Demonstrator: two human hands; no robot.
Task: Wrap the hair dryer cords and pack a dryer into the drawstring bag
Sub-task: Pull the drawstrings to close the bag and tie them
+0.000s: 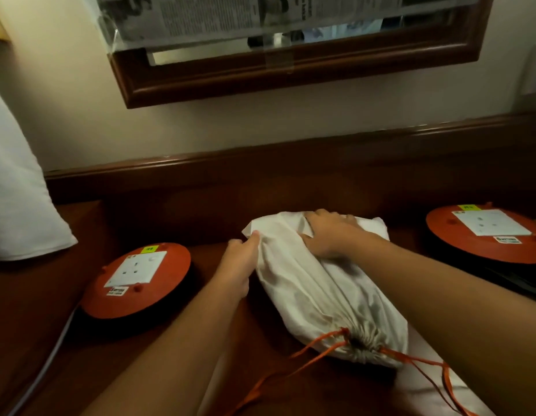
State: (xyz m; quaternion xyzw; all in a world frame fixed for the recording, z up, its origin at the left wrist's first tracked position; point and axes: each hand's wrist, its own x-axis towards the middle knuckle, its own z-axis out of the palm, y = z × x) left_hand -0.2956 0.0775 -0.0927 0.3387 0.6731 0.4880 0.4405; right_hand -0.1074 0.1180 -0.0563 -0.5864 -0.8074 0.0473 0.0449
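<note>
A white drawstring bag (pixel 317 289) lies full and bulging on the dark wooden desk (pixel 176 223), its gathered mouth toward me with orange drawstrings (pixel 320 346) trailing out. What is inside is hidden. My left hand (pixel 238 265) pinches the bag's far left corner. My right hand (pixel 329 234) presses and grips the fabric on its far end. No hair dryer or cord shows outside the bag.
An orange cable reel with a white socket plate (pixel 137 279) sits left of the bag, its white cable (pixel 47 364) running toward me. A second orange reel (pixel 485 232) is at the right. White cloth (pixel 17 205) hangs at the left; a framed mirror (pixel 290 55) is on the wall.
</note>
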